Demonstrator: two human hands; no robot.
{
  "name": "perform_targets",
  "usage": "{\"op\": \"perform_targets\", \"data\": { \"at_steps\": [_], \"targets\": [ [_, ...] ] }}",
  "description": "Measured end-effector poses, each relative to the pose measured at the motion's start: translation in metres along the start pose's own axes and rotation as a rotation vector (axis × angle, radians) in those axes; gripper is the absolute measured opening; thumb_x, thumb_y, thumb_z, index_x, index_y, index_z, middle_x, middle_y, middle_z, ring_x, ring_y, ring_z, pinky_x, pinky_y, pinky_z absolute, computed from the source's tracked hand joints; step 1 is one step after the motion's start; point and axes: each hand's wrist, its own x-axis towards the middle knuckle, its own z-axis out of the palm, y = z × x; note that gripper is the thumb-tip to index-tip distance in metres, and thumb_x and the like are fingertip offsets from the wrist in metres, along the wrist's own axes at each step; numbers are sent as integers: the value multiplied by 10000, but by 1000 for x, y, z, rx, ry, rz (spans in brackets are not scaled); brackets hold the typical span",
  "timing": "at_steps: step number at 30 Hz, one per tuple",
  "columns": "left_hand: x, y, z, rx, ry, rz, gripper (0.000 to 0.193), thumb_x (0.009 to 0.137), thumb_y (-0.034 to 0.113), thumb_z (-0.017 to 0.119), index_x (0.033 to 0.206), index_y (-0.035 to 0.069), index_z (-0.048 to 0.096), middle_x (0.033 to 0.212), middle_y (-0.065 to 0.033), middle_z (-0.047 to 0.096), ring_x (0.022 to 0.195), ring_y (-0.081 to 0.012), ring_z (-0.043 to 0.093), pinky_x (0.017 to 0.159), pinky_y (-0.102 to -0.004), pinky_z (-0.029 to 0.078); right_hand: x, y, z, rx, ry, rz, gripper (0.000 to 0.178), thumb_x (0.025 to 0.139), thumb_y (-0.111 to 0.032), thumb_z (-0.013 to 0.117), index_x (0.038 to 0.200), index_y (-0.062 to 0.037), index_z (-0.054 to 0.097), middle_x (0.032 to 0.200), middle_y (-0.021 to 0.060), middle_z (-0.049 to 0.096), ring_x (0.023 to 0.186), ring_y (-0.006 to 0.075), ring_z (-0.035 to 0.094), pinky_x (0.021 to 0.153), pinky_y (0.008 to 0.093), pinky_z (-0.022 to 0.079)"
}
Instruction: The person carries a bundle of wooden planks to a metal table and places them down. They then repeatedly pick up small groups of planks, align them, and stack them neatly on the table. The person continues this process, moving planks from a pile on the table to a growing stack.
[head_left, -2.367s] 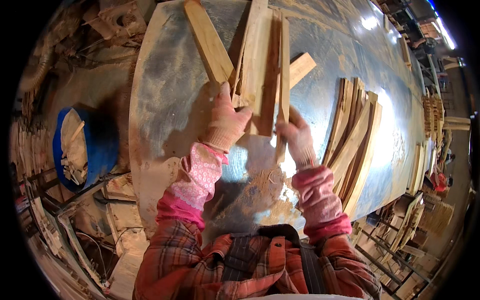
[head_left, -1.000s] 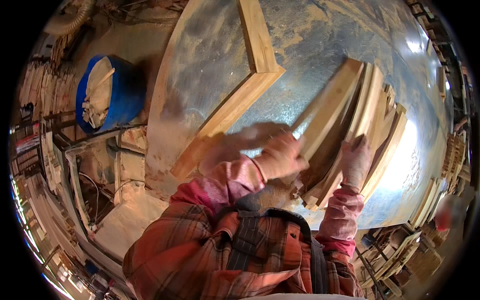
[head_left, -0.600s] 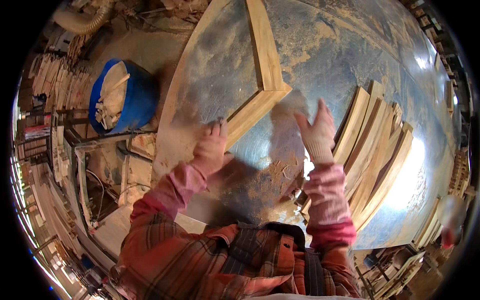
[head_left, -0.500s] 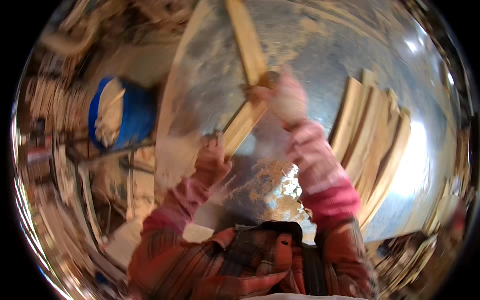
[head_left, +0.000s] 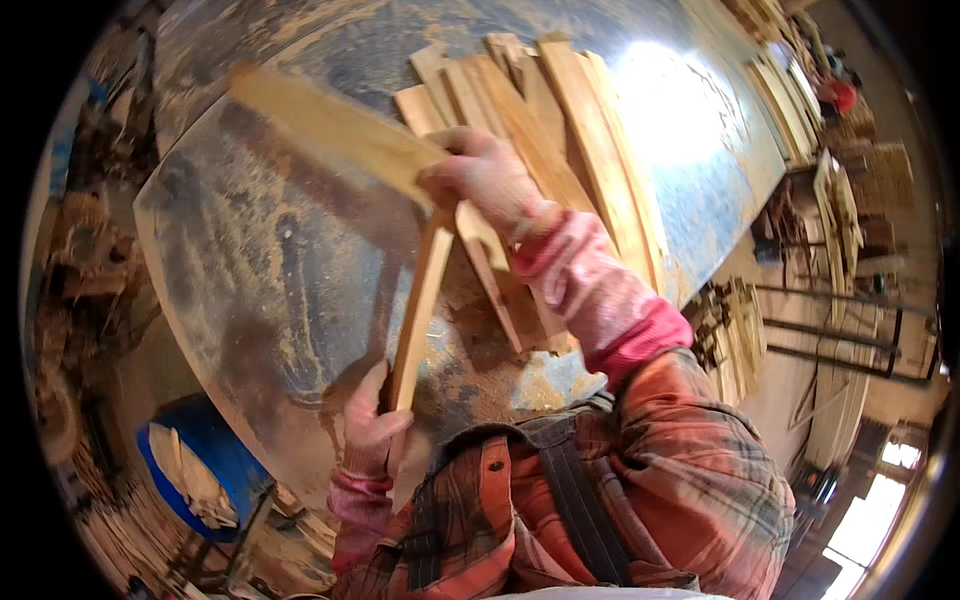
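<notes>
My right hand (head_left: 490,180) is closed on the near end of a flat wooden board (head_left: 330,125), which slants up and left above the table. A narrower wooden strip (head_left: 418,310) runs down from that same hand; its lower end is in my left hand (head_left: 372,420), fingers wrapped round it. The two pieces meet in a V at my right hand, and I cannot tell whether they are joined. Just right of the strip, several wooden boards (head_left: 515,130) lie side by side in a pile, partly covered by my right forearm.
Beneath everything is a large dark worktable (head_left: 230,300) dusted with sawdust. At the lower left stands a blue tub (head_left: 250,470) holding wood offcuts. Stacked timber (head_left: 735,325) and a metal frame (head_left: 840,330) are beyond the right edge.
My view has turned to the right, so the tub now appears lower and the pile nearer the middle. The V of wood has swung over beside the pile, still in both hands.
</notes>
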Motion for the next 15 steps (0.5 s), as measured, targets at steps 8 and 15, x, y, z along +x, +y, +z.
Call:
{"op": "perform_targets", "data": {
  "at_steps": [8, 15],
  "targets": [
    [113, -15, 25, 158, 117, 14, 600, 889, 52, 604, 1474, -38, 509, 1330, -97, 616, 1193, -222, 586, 1071, -341, 451, -140, 45, -223, 29, 328, 51, 450, 881, -86, 677, 1308, 44, 625, 976, 98, 725, 793, 169, 694, 749, 306, 576],
    [248, -51, 114, -75, 411, -14, 681, 1067, 397, 548, 1574, -10, 347, 1555, -131, 436, 1381, -255, 467, 1181, -380, 376, -113, 83, -319, -870, 472, 236, 559, 910, -434, 646, 1243, 15, 643, 1269, 264, 662, 1179, 425, 642, 1022, 466, 513]
  ]
}}
